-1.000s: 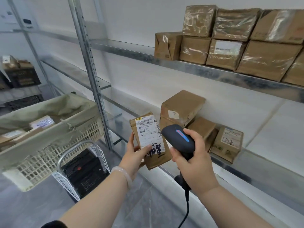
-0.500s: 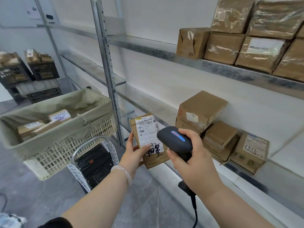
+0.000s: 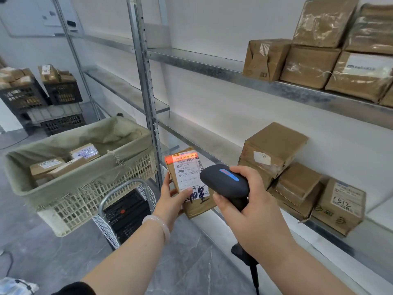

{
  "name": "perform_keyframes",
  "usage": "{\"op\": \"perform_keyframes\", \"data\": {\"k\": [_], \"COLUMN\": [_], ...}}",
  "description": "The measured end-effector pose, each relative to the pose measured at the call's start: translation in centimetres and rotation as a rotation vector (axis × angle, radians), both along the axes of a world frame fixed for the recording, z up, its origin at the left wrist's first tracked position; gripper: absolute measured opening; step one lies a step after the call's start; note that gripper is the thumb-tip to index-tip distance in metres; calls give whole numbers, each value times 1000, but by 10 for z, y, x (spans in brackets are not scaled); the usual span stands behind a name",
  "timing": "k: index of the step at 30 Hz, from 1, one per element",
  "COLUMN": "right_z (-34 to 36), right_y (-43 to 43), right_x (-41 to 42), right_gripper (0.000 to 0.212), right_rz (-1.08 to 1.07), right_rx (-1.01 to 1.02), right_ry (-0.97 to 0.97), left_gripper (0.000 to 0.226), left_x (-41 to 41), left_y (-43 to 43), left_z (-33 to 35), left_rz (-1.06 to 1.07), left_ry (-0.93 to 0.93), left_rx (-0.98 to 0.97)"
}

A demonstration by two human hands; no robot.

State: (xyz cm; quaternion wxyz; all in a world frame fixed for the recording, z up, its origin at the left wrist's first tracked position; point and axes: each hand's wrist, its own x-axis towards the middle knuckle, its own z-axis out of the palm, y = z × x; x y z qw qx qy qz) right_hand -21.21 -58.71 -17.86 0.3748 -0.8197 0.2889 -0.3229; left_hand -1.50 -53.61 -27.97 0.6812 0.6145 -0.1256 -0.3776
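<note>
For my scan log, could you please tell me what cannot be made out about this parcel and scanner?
Head view only:
Fine print on the parcel: too small, blurred.
Its right edge: behind the scanner.
The scanner's handle: inside the right hand.
The scanner's cable: cut off at the bottom edge.
</note>
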Motion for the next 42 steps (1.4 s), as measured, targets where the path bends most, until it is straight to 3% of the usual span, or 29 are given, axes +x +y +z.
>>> {"op": "perform_keyframes", "data": {"k": [15, 20, 30, 34, 38, 40, 42], "right_z": [13, -11, -53, -63, -65, -65, -63], "right_y": [17, 11, -15, -30, -52, -64, -75], "right_x": [68, 128, 245, 297, 358, 388, 418], "right_gripper": [48, 52, 52, 53, 54, 53, 54], "right_rz": [21, 78, 163, 259, 363, 404, 445], "right_rx": [-11, -33, 104, 140, 198, 223, 230], "right_ry": [132, 159, 74, 33, 5, -4, 5], "left_gripper": [84, 86, 63, 54, 61, 47, 56], "left_x": [76, 110, 182, 226, 267, 285, 307], "left_y": [23, 35, 45, 39, 29, 24, 18], "left_z": [-12, -10, -11, -9, -5, 1, 6], "left_rz": [31, 58, 203, 255, 307, 317, 337], "left_ry": [42, 31, 114, 81, 20, -13, -44], "left_rx": [33, 45, 110, 127, 166, 165, 165]}}
